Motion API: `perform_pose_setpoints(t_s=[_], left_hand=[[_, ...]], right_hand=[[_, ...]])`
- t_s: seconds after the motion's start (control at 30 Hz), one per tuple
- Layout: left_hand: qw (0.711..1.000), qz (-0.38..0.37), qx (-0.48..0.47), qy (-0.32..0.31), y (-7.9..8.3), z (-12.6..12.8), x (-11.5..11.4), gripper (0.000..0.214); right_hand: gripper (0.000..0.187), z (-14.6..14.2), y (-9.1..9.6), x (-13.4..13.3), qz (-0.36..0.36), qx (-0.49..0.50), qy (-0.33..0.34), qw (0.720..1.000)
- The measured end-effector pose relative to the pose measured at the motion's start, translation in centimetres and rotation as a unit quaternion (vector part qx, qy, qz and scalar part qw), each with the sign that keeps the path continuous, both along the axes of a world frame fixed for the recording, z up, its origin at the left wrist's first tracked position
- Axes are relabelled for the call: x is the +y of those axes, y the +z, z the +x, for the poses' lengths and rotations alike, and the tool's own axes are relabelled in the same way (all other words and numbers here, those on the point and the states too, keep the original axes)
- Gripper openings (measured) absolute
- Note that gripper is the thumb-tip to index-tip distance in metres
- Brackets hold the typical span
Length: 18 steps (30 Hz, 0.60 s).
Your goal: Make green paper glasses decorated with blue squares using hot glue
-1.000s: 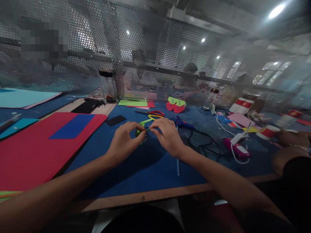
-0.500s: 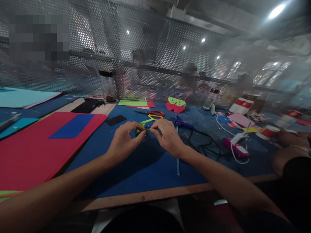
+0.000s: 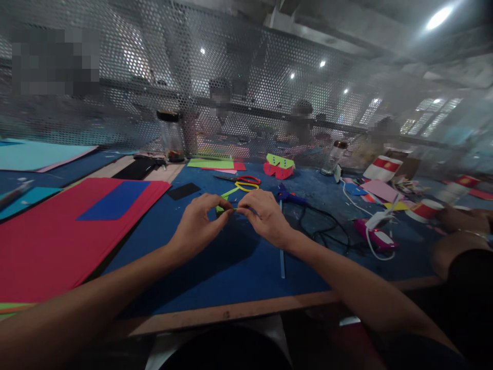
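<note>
My left hand (image 3: 198, 223) and my right hand (image 3: 262, 216) meet over the blue table mat (image 3: 239, 262), fingertips pinched together on a small green paper strip (image 3: 222, 208). Most of the strip is hidden by my fingers. Just behind the hands lie a loose green paper strip (image 3: 230, 193) and a yellow paper loop (image 3: 246, 186). A thin pale stick (image 3: 282, 257) lies on the mat under my right wrist.
Red-handled scissors (image 3: 246, 179), a blue glue gun (image 3: 288, 196) with a black cable (image 3: 327, 231), and a red-and-green paper model (image 3: 279, 166) lie behind. Red paper sheets (image 3: 57, 236) cover the left. Another person's arm (image 3: 458, 241) and paper cups (image 3: 425, 209) are at right. A mesh screen (image 3: 246, 92) backs the table.
My two hands have drawn slightly closer together and lifted a little with the green strip still pinched between them. Nothing else has moved.
</note>
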<state>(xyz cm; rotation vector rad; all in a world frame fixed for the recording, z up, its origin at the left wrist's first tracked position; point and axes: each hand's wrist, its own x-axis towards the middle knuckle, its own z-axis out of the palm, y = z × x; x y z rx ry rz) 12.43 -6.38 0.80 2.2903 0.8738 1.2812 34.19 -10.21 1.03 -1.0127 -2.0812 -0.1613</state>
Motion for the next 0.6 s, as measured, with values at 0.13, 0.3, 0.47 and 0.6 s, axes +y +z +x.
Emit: perform_pose_setpoints(t_s=[0.13, 0.3, 0.47, 0.6], left_hand=[[1.000, -0.003, -0.011, -0.001, -0.04, 0.00, 0.05, 0.013], [1.000, -0.005, -0.011, -0.003, 0.13, -0.03, -0.12, 0.014], [1.000, -0.008, -0.006, 0.005, 0.54, -0.01, -0.32, 0.015], [1.000, -0.006, -0.006, 0.008, 0.54, 0.03, -0.28, 0.015]], right_hand=[[0.030, 0.01, -0.06, 0.10, -0.030, 0.027, 0.004, 0.999], [0.038, -0.03, 0.08, 0.10, -0.048, 0.040, -0.004, 0.998], [0.043, 0.06, 0.13, 0.15, -0.068, 0.056, -0.010, 0.996], [0.047, 0.20, 0.01, 0.41, -0.079, 0.059, -0.015, 0.995]])
